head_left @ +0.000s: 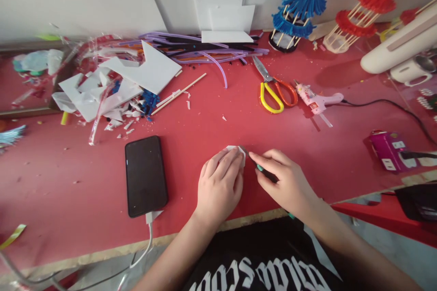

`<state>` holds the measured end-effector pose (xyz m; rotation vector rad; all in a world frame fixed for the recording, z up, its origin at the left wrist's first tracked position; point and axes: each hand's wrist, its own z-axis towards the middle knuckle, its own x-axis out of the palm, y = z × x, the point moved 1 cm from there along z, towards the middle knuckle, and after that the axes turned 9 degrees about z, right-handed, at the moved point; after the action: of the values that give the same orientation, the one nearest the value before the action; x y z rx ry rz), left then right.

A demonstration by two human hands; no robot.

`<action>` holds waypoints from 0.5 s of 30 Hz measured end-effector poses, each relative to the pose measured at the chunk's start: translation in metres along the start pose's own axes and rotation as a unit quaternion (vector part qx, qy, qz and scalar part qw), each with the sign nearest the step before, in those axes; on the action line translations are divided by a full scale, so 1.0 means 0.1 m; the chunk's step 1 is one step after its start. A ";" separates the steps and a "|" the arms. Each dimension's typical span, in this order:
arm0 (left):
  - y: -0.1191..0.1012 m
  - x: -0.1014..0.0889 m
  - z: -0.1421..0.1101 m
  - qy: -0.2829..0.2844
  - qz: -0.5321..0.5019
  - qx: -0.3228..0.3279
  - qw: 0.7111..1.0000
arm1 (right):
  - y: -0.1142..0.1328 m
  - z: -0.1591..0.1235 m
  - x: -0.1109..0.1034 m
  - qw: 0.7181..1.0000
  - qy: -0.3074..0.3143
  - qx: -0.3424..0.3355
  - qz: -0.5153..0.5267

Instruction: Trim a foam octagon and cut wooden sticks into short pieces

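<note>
My left hand [221,181] presses a small piece of white foam board [242,151] down on the red tabletop, its fingers together over most of it. Only the piece's top and right edges show. In my right hand [285,182] is a craft knife [264,170] with a dark and green handle. The forefinger lies along the knife, and its blade meets the right edge of the white piece. Much of the handle is hidden by the fingers.
A black phone [146,176] with a white cable lies left. Foam scraps [136,66] and purple pipe cleaners [218,68] are behind. Scissors [269,88], a pink glue gun [317,100] and a purple power socket [389,150] lie right. Blue [297,11] and red [362,11] stick models stand farther back.
</note>
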<state>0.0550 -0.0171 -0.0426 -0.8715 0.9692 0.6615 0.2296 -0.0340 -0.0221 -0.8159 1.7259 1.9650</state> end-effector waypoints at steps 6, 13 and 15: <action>0.03 0.02 -0.01 -0.009 -0.006 0.005 1.000 | 0.03 0.02 0.02 1.000 0.011 0.011 0.004; 0.02 0.01 0.00 -0.019 0.005 0.000 1.000 | 0.03 0.02 0.01 1.000 0.019 0.019 0.010; 0.02 0.01 0.01 -0.018 0.006 -0.001 1.000 | 0.03 0.02 0.01 1.000 0.020 0.021 0.010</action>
<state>0.0543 -0.0155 -0.0443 -0.8538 0.9432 0.6862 0.2262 -0.0323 -0.0203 -0.8319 1.8001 1.9309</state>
